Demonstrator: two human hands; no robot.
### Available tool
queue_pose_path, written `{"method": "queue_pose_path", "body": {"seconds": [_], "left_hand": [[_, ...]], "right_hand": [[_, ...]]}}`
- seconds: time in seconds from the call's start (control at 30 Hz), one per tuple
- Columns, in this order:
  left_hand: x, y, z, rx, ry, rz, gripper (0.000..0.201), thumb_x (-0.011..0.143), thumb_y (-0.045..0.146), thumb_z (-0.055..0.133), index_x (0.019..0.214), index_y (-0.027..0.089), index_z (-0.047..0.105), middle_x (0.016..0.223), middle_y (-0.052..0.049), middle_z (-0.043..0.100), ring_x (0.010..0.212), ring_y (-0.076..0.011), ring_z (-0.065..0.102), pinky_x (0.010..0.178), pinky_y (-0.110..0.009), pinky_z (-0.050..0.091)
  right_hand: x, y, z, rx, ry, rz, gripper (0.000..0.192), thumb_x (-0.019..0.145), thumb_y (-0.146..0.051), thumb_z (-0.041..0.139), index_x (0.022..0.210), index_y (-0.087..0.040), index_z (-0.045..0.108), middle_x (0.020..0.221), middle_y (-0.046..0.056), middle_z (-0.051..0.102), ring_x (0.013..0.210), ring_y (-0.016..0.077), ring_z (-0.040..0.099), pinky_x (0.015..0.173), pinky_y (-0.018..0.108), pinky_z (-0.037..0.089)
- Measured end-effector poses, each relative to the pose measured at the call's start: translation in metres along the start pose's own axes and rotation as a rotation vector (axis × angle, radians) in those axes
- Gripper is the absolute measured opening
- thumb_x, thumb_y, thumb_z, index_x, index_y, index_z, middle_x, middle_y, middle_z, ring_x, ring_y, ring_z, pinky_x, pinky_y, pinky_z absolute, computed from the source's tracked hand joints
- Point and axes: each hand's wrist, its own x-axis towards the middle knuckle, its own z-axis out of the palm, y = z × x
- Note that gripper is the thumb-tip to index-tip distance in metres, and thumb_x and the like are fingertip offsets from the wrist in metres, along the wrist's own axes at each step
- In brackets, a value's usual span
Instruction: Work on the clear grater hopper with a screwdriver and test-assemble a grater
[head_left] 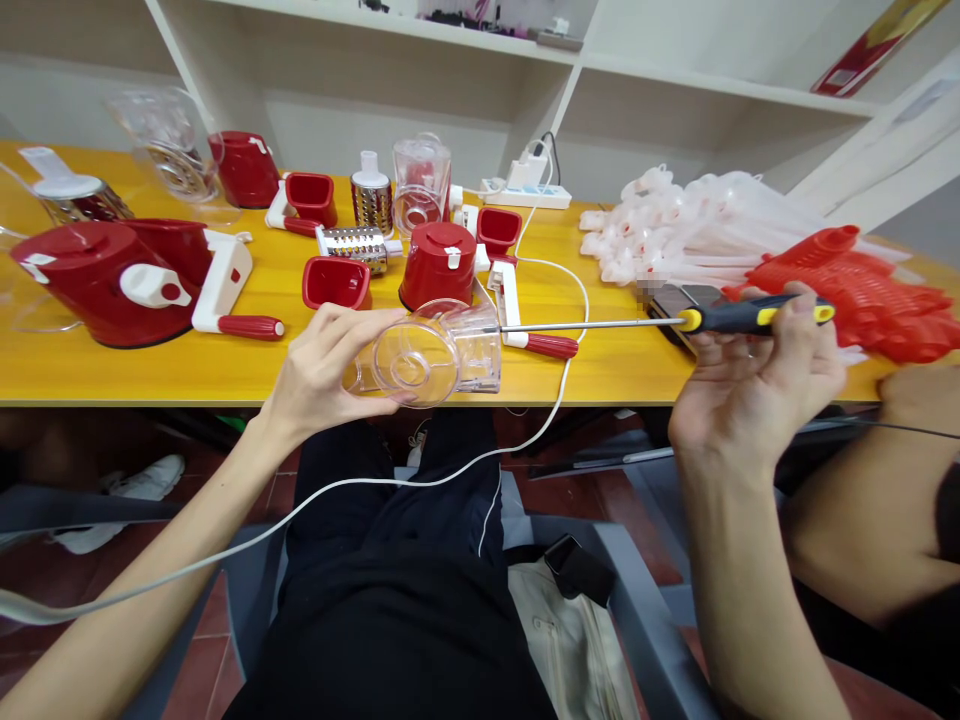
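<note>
Here the left hand (322,365) grips a clear housing (431,350); the right hand (757,385) clasps a screwdriver (742,316) tipped inside it.

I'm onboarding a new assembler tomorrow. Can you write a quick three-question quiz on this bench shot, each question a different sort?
1. True or false: the left hand grips the clear plastic housing at the edge of the yellow table.
2. What does the right hand hold? A) a screwdriver B) a crank handle C) a power strip
3. Fill in: the screwdriver's shaft points at the ____ housing.

Key: 1 true; 2 A; 3 clear.
</note>
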Motion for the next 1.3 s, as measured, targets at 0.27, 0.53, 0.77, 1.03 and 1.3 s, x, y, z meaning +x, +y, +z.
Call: {"method": "queue_pose_path", "body": {"seconds": [0.27,0.53,0.77,1.03,1.3], "left_hand": [[-0.001,-0.001,0.000,-0.002,-0.012,0.007,0.081,0.079,0.041,0.083,0.148,0.026,0.044,0.129,-0.010,0.070,0.105,-0.0258,0.067,0.090,-0.043,0.055],[0.001,0.000,0.000,-0.055,0.004,-0.015,0.076,0.078,0.039,0.084,0.144,0.025,0.048,0.128,-0.009,0.070,0.105,-0.0244,0.068,0.093,-0.042,0.055],[0.001,-0.001,-0.001,-0.053,-0.013,-0.027,0.079,0.077,0.038,0.084,0.146,0.027,0.046,0.130,-0.009,0.070,0.106,-0.0257,0.068,0.093,-0.044,0.056],[0.001,0.000,-0.002,0.009,-0.035,-0.069,0.077,0.076,0.040,0.083,0.143,0.027,0.047,0.129,-0.009,0.070,0.107,-0.0273,0.068,0.093,-0.047,0.057],[0.016,0.012,-0.007,0.098,-0.094,-0.039,0.082,0.075,0.046,0.082,0.143,0.019,0.045,0.131,-0.012,0.070,0.115,-0.0293,0.070,0.113,-0.052,0.046]], "right_hand": [[0.002,0.000,0.001,0.043,-0.014,-0.097,0.065,0.073,-0.064,0.060,0.115,-0.017,0.042,0.098,-0.006,0.054,0.070,-0.0095,0.054,0.059,0.008,0.048],[0.000,-0.009,-0.001,0.014,-0.117,-0.126,0.058,0.079,-0.061,0.052,0.121,-0.023,0.042,0.115,-0.005,0.055,0.074,-0.0099,0.055,0.057,0.005,0.046],[-0.002,-0.023,-0.002,-0.004,-0.233,-0.129,0.056,0.081,-0.058,0.051,0.125,-0.027,0.037,0.123,-0.004,0.054,0.084,-0.0092,0.058,0.062,0.003,0.047],[0.012,-0.008,-0.011,-0.011,-0.196,-0.041,0.066,0.073,-0.066,0.059,0.116,-0.022,0.034,0.097,-0.007,0.052,0.073,-0.0088,0.058,0.063,0.009,0.054],[0.014,-0.003,-0.011,-0.013,-0.168,-0.009,0.070,0.069,-0.065,0.062,0.110,-0.016,0.032,0.082,-0.009,0.048,0.061,-0.0081,0.053,0.061,0.008,0.050]]}}
